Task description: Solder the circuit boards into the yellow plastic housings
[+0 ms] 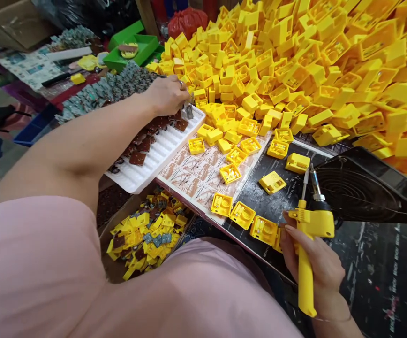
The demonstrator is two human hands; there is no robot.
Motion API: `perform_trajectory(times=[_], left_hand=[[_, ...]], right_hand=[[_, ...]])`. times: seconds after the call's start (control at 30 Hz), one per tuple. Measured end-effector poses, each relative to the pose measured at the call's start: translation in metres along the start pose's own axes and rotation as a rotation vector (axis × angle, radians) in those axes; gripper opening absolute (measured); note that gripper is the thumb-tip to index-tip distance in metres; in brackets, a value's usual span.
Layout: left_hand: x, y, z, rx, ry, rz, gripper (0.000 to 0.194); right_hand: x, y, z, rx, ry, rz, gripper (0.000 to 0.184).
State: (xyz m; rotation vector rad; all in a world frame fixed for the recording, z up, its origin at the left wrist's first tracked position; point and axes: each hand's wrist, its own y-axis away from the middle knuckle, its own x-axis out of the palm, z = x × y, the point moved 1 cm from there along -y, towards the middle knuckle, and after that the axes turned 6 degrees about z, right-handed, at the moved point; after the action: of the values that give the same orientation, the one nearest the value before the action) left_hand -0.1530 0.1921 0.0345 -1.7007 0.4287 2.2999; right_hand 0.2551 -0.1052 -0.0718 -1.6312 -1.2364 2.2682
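Observation:
My left hand [170,95] reaches over a white foam tray [175,152], its fingers pinched on a small circuit board with a grey part [189,111] at the tray's far end. Brown circuit boards [138,158] lie in that tray under my forearm. My right hand [318,263] is wrapped round a yellow soldering gun [306,267], with its metal tip pointing up and away. By the right fingers, a row of open yellow casings [264,230] runs along the table's front edge. Two more yellow casings [273,182] rest on the black surface beyond.
A large heap of yellow casings [295,70] covers the back and right. To the right stands a black fan-like unit [375,188]. Below the table edge is a box of yellow parts [143,234]. More boards [112,84] and a green tray [133,49] are at the back left.

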Motion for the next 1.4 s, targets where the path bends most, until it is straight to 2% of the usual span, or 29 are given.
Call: perform_trajectory(times=[0.1, 0.23, 0.33, 0.4, 0.47, 0.53, 0.57, 0.63, 0.7, 0.73, 0.8, 0.9, 1.0, 1.1, 1.17, 1.27, 1.33, 1.4], left_hand=[[-0.007, 0.021, 0.006, -0.106, 0.240, -0.233, 0.046], [-0.031, 0.034, 0.012, -0.259, 0.757, -0.543, 0.035], [-0.053, 0.041, 0.006, -0.236, 1.018, -0.686, 0.026], [-0.062, 0.045, -0.007, -0.156, 1.208, -0.626, 0.023], [-0.061, 0.048, -0.028, -0.117, 1.369, -0.459, 0.020], [-0.053, 0.049, -0.049, -0.134, 1.394, -0.278, 0.019], [-0.047, 0.047, -0.056, -0.121, 1.369, -0.165, 0.024], [-0.033, 0.040, -0.061, -0.038, 1.245, 0.051, 0.050], [-0.019, 0.027, -0.049, 0.075, 1.020, 0.147, 0.077], [-0.011, 0.020, -0.038, 0.114, 0.879, 0.122, 0.084], [0.007, 0.005, -0.012, 0.152, 0.585, 0.067, 0.085], [0.037, -0.008, 0.015, 0.184, 0.311, 0.127, 0.067], [0.052, -0.004, 0.019, 0.242, 0.250, 0.167, 0.039], [0.046, 0.011, 0.012, 0.231, 0.269, 0.097, 0.018], [0.036, 0.024, 0.010, 0.149, 0.309, 0.019, 0.015], [0.020, 0.038, 0.012, 0.017, 0.380, -0.109, 0.020], [0.009, 0.042, 0.015, -0.061, 0.527, -0.219, 0.013], [-0.004, 0.044, 0.017, -0.160, 0.809, -0.358, 0.013]], right_hand=[[0.001, 0.000, -0.001, 0.011, -0.002, 0.002, 0.023], [0.001, 0.000, -0.001, 0.018, -0.015, 0.017, 0.030], [0.000, 0.000, -0.001, 0.037, -0.035, 0.030, 0.038], [0.000, -0.001, 0.000, 0.038, -0.034, 0.035, 0.038], [0.000, -0.002, 0.001, 0.040, -0.030, 0.038, 0.033], [0.000, -0.003, 0.002, 0.043, -0.040, 0.036, 0.029], [0.000, -0.004, 0.003, 0.048, -0.045, 0.037, 0.028], [0.000, -0.004, 0.004, 0.048, -0.057, 0.034, 0.028], [0.000, -0.004, 0.004, 0.044, -0.057, 0.035, 0.027], [0.000, -0.004, 0.003, 0.037, -0.054, 0.030, 0.025], [-0.001, -0.005, 0.003, 0.032, -0.046, 0.024, 0.024], [-0.001, -0.005, 0.002, 0.030, -0.030, 0.020, 0.024], [0.000, -0.005, 0.002, 0.023, -0.012, 0.021, 0.029], [0.000, -0.003, 0.001, 0.037, -0.012, 0.024, 0.042], [0.000, -0.003, 0.001, 0.042, -0.017, 0.026, 0.047], [0.000, -0.004, 0.001, 0.027, -0.044, 0.020, 0.043], [0.000, -0.004, 0.002, 0.024, -0.063, 0.014, 0.041], [0.001, -0.004, 0.002, 0.028, -0.069, 0.018, 0.043]])
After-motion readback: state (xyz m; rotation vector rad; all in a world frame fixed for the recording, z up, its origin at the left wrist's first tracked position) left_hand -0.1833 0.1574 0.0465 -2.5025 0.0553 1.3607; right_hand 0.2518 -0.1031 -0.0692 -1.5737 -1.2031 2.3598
